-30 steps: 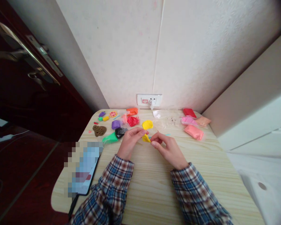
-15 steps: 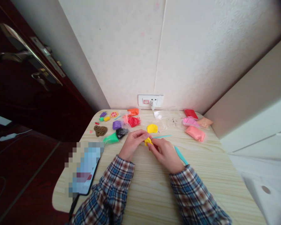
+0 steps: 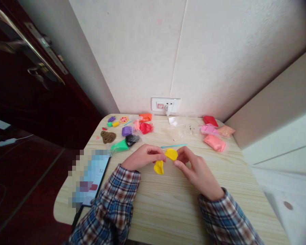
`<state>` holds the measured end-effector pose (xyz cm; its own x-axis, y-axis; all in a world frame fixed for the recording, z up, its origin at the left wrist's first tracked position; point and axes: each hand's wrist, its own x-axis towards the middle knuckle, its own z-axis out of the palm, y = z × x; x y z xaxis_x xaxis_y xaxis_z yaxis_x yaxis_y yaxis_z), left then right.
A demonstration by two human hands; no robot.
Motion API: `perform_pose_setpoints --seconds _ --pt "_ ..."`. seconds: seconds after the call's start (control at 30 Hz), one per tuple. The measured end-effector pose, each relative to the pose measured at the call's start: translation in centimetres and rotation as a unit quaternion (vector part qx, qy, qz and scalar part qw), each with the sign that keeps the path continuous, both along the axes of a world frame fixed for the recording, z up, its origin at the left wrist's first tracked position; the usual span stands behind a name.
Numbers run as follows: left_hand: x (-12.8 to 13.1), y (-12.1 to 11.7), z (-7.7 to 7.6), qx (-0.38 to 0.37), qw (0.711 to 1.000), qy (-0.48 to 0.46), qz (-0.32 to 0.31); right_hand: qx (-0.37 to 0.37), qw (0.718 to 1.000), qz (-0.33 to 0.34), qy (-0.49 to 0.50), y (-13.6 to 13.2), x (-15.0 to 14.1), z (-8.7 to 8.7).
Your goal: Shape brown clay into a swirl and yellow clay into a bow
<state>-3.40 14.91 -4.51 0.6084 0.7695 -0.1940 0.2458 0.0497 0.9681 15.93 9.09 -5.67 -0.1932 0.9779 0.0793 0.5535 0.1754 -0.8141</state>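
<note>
Two thin yellow pieces of modelling clay are between my hands, above the table. My left hand (image 3: 146,157) is closed, with a crumpled yellow clay piece (image 3: 158,167) hanging below its fingertips. Thumb and forefinger of my right hand (image 3: 195,168) pinch the right edge of a flat, rounded yellow clay piece (image 3: 171,154). Its left edge reaches the left fingertips; whether they grip it too, I cannot tell. Just behind lies a thin teal modelling tool (image 3: 173,146).
Bagged clay lies at the left, including a green pack (image 3: 119,146) and a purple one (image 3: 128,131), beside a coiled brown clay shape (image 3: 108,136). A salmon pack (image 3: 214,143) is at the right. A phone (image 3: 93,180) rests on the left edge; a socket (image 3: 165,105) is on the wall.
The flat yellow clay piece has come off the table into my right hand. The crumpled piece now hangs from my left hand, and my hands are further apart. The teal knife has gone from sight.
</note>
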Motion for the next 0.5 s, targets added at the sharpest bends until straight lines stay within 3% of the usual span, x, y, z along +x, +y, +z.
perform_pose_setpoints --seconds 0.17,0.33,0.4,0.5 --pt "0.6 -0.6 -0.3 0.038 0.997 0.022 -0.067 -0.045 0.996 0.032 0.071 -0.6 0.8 -0.4" --pt "0.8 -1.9 -0.6 0.039 0.998 0.053 0.015 -0.06 0.996 -0.024 0.053 -1.5 0.5 -1.5" --pt "0.7 -2.7 -0.5 0.023 0.996 0.063 0.055 -0.048 0.996 -0.064 0.036 -1.9 0.3 -2.0" --pt "0.6 -3.9 -0.5 0.063 0.991 0.091 0.077 -0.01 0.994 -0.108 -0.005 -2.5 -0.2 -2.6"
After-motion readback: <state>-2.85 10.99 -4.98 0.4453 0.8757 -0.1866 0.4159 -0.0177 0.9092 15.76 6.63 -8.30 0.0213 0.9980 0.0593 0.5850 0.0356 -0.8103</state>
